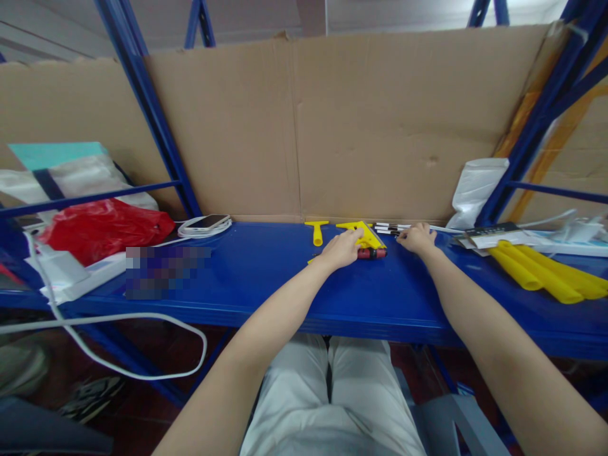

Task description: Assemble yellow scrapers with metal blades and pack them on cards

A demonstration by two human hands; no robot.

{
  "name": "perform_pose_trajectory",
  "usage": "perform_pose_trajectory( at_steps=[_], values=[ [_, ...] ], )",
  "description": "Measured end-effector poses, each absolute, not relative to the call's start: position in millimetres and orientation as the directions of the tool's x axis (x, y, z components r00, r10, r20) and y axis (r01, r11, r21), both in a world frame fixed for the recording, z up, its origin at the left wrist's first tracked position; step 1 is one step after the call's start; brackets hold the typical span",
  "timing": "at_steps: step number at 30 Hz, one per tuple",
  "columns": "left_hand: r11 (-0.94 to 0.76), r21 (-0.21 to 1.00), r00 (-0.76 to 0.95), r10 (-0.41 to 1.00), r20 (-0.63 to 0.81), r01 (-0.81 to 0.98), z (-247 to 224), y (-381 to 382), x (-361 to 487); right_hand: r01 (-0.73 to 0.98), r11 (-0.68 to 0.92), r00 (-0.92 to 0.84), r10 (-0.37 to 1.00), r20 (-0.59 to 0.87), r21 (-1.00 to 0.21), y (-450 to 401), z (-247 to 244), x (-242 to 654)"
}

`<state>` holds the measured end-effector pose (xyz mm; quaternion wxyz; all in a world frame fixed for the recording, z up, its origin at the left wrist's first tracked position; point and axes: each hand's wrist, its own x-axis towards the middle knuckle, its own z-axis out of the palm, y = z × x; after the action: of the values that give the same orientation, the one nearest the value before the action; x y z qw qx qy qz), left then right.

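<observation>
On the blue shelf my left hand (341,248) has its fingers closed on a yellow tool (370,237) with a flat, blade-like edge. Just below that tool lies a dark red cylindrical object (372,253). A smaller yellow T-shaped piece (317,233) rests to the left, near the cardboard. My right hand (417,238) is at several black-and-white pens or markers (390,228); its fingers are bent together at their right ends, and what they hold is too small to make out.
Yellow tubes (541,272) and a power strip (565,242) lie at the right, near a white pouch (477,190). At the left are a red bag (107,228), a phone (209,221) and a white cable (137,377). Cardboard (304,126) stands behind the blue shelf (266,278).
</observation>
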<state>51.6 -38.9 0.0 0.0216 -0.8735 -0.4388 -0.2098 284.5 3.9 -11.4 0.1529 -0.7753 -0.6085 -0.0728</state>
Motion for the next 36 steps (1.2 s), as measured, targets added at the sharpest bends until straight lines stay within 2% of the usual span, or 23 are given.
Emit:
perform_pose_trajectory(
  at_steps=[7,14,25,32,34,36],
  values=[
    [-0.628,0.141,0.538,0.744,0.395,0.765,-1.8,-37.3,51.6,0.942,-0.259,0.313,0.907,0.282,-0.213,8.8,-12.6,287.7],
    [-0.632,0.147,0.536,0.74,0.407,0.761,-3.4,-35.8,51.7,0.943,-0.257,0.31,0.909,0.277,-0.213,8.3,-11.9,286.0],
    [-0.627,0.16,0.532,0.748,0.396,0.763,-1.2,-38.7,51.6,0.953,-0.268,0.296,0.927,0.231,-0.144,13.2,-10.5,285.1],
    [-0.622,0.158,0.53,0.752,0.392,0.767,-0.1,-39.8,51.1,0.977,-0.201,0.214,0.941,0.26,-0.076,6.5,-8.3,284.0],
    [-0.622,0.155,0.531,0.753,0.388,0.768,0.0,-40.0,51.1,0.977,-0.187,0.21,0.935,0.288,-0.103,4.9,-5.7,282.6],
    [-0.623,0.151,0.534,0.752,0.386,0.768,0.1,-40.2,51.3,0.968,-0.157,0.217,0.917,0.335,-0.198,4.2,-0.6,280.0]
  ],
)
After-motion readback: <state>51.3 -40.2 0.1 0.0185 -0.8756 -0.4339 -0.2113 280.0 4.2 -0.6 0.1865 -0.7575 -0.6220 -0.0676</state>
